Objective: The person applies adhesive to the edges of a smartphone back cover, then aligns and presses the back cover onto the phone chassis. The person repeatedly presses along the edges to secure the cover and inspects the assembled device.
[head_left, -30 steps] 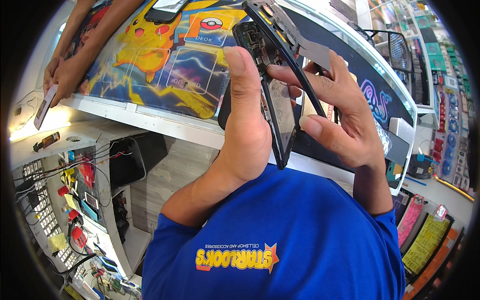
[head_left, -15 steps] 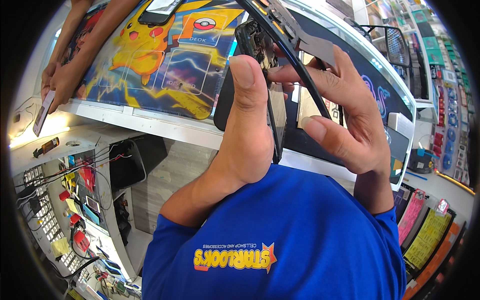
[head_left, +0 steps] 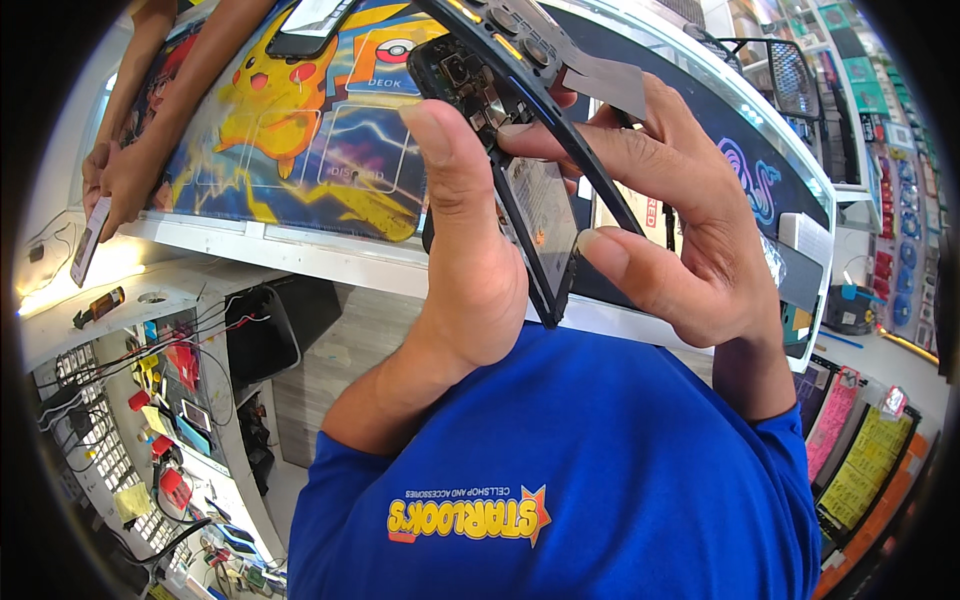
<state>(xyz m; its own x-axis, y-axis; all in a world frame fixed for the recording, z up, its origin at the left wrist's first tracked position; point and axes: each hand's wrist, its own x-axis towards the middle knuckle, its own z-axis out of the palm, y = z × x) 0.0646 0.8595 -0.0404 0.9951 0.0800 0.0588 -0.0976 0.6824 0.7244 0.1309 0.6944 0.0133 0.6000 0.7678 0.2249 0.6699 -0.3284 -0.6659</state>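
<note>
Bright overall; warm glare along left bench (head_left: 187, 284); fisheye curves edges, corners black.

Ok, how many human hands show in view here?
4: the wearer's left hand and right hand, on either side of the opened smartphone; another person's two hands at far left. Some fingers are hidden.

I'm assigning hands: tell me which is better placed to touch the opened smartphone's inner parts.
Likely the right hand: its index fingertip lies close to the exposed inner parts, while the left hand holds the smartphone.
</note>
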